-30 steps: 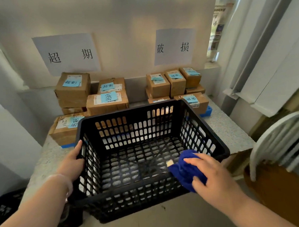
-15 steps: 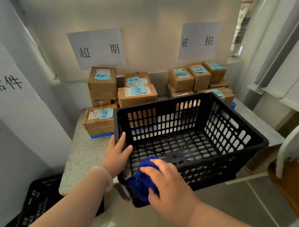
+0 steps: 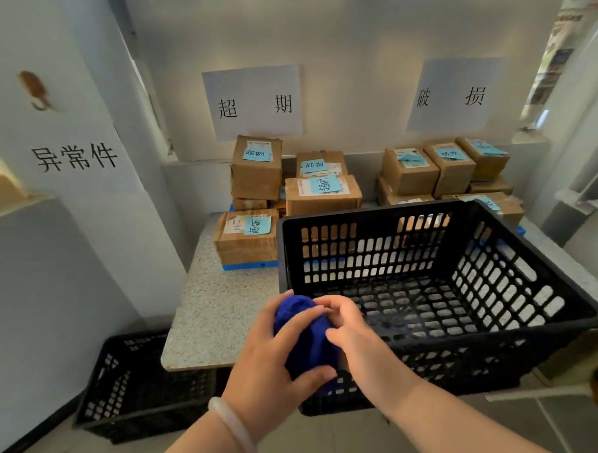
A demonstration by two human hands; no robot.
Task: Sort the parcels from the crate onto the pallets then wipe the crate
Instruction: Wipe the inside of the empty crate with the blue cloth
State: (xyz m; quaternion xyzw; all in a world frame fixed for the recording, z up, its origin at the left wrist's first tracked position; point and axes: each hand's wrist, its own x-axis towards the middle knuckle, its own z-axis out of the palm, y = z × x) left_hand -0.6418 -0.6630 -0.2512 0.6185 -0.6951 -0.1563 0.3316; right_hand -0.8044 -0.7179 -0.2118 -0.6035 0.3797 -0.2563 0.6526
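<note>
**Cloth bunched at the crate's near corner**

The left hand (image 3: 266, 375) and right hand (image 3: 357, 340) both curl their fingers round the blue cloth (image 3: 305, 332) at lower centre, covering much of it and the black crate's (image 3: 375, 212) near-left corner. The crate sits on a speckled table (image 3: 219, 308). Behind it, labelled parcels (image 3: 323, 191) largely hide the blue pallets (image 3: 248, 265), below wall signs (image 3: 254, 103).

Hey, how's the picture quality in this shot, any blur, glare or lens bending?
Head view: wide-angle bending bows the wall edges and stretches the black crate; light is soft, with pale glow patches on the back wall; the left hand, right hand and blue cloth look slightly smeared; the blue notes on the parcels are hard to read.
</note>
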